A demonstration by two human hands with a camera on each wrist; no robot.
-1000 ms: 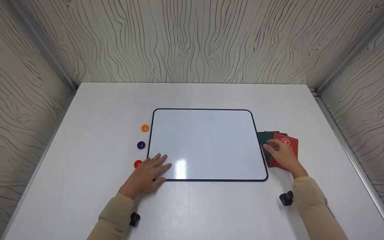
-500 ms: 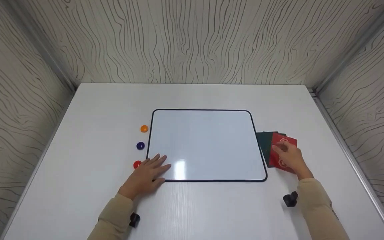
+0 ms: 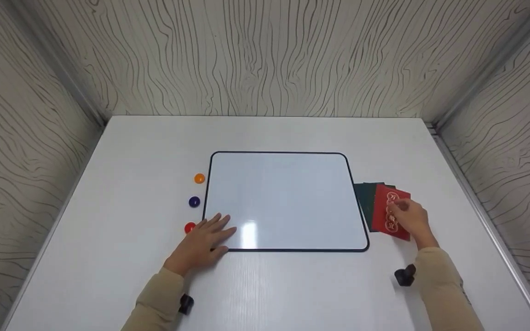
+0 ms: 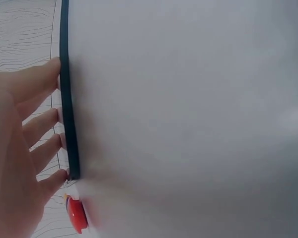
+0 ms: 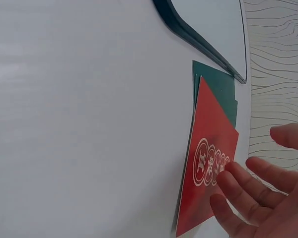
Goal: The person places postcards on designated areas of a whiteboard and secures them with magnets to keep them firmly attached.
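Note:
A small whiteboard (image 3: pixel 283 197) with a dark rim lies flat on the table. Spread over its near left corner, my left hand (image 3: pixel 200 241) rests with the fingertips on the board. To the board's right lies a red card (image 3: pixel 380 216) with a row of pale circled characters, overlapping several dark green cards (image 3: pixel 367 202). My right hand (image 3: pixel 413 218) is over the red card's right side. In the right wrist view the fingers (image 5: pixel 233 191) are loosely bent at the card's printed face, and the thumb stands apart; whether they touch it is hard to tell.
Left of the board, an orange magnet (image 3: pixel 199 178), a dark blue magnet (image 3: pixel 194 202) and a red magnet (image 3: pixel 189 227) stand in a line. The left hand partly covers the red one. Wood-patterned walls (image 3: pixel 265 55) enclose the white table (image 3: pixel 265 289) at the back and sides.
My right hand has slid rightward across the red card, from its left edge to its right side, uncovering the printed characters. The left hand has stayed on the board.

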